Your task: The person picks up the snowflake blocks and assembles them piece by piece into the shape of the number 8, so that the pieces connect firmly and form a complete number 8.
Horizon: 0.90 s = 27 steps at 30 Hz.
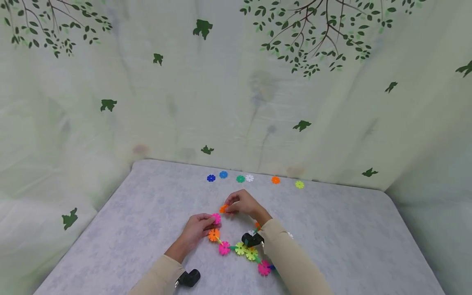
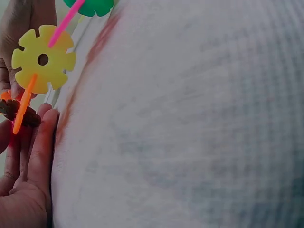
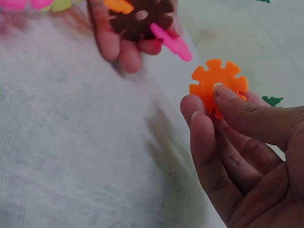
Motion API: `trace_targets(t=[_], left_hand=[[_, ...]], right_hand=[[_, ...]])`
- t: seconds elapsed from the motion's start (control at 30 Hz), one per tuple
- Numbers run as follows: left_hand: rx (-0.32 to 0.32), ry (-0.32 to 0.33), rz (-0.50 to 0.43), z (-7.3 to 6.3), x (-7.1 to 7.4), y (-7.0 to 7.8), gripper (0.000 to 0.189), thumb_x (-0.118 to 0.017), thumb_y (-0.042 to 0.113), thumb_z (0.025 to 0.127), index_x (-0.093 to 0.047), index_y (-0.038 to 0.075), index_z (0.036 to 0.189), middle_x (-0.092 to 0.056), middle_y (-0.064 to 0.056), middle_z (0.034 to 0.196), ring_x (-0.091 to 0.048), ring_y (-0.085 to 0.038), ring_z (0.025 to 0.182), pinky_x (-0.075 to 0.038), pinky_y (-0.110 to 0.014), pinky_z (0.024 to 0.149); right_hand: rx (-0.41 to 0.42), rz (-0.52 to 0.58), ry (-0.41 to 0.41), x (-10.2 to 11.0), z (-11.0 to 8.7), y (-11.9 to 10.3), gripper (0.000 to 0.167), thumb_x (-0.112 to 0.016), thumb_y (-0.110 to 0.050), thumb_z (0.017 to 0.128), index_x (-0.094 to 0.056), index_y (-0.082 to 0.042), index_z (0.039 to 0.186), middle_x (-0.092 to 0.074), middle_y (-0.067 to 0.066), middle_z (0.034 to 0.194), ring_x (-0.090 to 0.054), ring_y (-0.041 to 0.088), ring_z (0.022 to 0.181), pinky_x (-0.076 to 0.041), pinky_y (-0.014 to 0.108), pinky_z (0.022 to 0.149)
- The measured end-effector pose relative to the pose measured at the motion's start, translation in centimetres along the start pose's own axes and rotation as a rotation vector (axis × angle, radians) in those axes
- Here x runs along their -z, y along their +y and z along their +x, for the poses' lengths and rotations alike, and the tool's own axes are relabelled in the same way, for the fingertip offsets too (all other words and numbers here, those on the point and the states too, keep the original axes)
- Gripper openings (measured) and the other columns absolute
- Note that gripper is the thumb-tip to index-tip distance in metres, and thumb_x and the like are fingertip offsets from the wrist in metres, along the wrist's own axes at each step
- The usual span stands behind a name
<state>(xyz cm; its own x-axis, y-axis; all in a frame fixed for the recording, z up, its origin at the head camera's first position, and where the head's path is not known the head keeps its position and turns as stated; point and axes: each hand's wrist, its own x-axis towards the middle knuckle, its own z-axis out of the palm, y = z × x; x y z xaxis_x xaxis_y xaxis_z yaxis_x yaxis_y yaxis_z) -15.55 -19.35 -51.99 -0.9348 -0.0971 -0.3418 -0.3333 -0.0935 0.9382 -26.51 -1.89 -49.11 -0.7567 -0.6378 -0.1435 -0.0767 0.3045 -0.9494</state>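
Observation:
Between thumb and fingers, my right hand (image 1: 243, 204) pinches an orange notched plastic disc (image 3: 205, 81) by its lower edge. My left hand (image 1: 196, 230) holds the end of a chain of interlocked, flower-like discs. In the right wrist view, a brown disc (image 3: 128, 23) lies against the left fingers, with a pink disc (image 3: 173, 43) slotted into it. The orange disc is close to that pink one but apart from it. A yellow disc (image 2: 57, 61) of the chain shows large in the left wrist view. My right forearm hides part of the chain.
The chain curves over the grey cloth-covered table (image 1: 147, 196) through a pink disc (image 1: 224, 248) and a yellow-green disc (image 1: 252, 254). Loose discs lie along the back edge, among them a blue disc (image 1: 211, 178), a white disc (image 1: 249, 178) and a yellow disc (image 1: 300, 184). A leaf-patterned curtain (image 1: 228, 102) hangs behind.

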Motion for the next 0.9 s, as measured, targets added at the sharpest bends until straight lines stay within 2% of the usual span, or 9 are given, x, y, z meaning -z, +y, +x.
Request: trace_targets(t=[0.2,0.43,0.6,0.73,0.9], left_hand=[[-0.003,0.015,0.019,0.2,-0.2,0.0,0.019,-0.054,0.008,0.098,-0.061,-0.008,0.104,-0.071,-0.015,0.093,-0.069,-0.023,0.086,-0.058,-0.031,0.075],[-0.016,0.011,0.012,0.3,-0.2,-0.3,0.018,-0.054,0.008,0.098,-0.061,-0.009,0.103,-0.071,-0.016,0.092,-0.069,-0.021,0.084,-0.058,-0.031,0.075],[-0.04,0.01,0.019,0.1,-0.5,-0.3,0.019,-0.054,0.006,0.098,-0.061,-0.011,0.102,-0.071,-0.016,0.091,-0.069,-0.021,0.082,-0.058,-0.029,0.073],[-0.052,0.034,0.023,-0.1,-0.6,0.0,0.019,-0.053,0.005,0.098,-0.061,-0.011,0.102,-0.071,-0.016,0.089,-0.069,-0.021,0.081,-0.058,-0.028,0.073],[-0.036,0.053,0.038,-0.2,-0.6,-0.1,0.019,-0.053,0.005,0.098,-0.062,-0.011,0.102,-0.071,-0.016,0.09,-0.07,-0.022,0.082,-0.058,-0.03,0.076]], right_hand=[[0.034,0.04,-0.029,0.0,-0.3,1.1,0.008,-0.07,0.005,0.083,-0.068,0.01,0.089,-0.071,0.016,0.08,-0.067,0.018,0.065,-0.058,0.032,0.067],[0.025,0.073,-0.065,-0.6,-0.5,1.1,0.005,-0.069,0.007,0.083,-0.069,0.008,0.088,-0.071,0.013,0.079,-0.067,0.017,0.065,-0.059,0.033,0.07],[0.072,-0.003,-0.041,-0.7,-0.6,0.8,0.004,-0.071,0.009,0.081,-0.071,0.005,0.083,-0.071,0.012,0.076,-0.067,0.018,0.065,-0.058,0.031,0.068],[0.122,-0.072,-0.032,-0.9,-0.2,0.7,0.006,-0.073,0.007,0.08,-0.072,0.001,0.078,-0.07,0.01,0.074,-0.066,0.016,0.064,-0.057,0.028,0.066],[0.138,-0.087,-0.045,-1.2,0.0,0.9,0.007,-0.074,0.007,0.079,-0.072,0.0,0.077,-0.07,0.008,0.074,-0.065,0.015,0.064,-0.057,0.026,0.066]])
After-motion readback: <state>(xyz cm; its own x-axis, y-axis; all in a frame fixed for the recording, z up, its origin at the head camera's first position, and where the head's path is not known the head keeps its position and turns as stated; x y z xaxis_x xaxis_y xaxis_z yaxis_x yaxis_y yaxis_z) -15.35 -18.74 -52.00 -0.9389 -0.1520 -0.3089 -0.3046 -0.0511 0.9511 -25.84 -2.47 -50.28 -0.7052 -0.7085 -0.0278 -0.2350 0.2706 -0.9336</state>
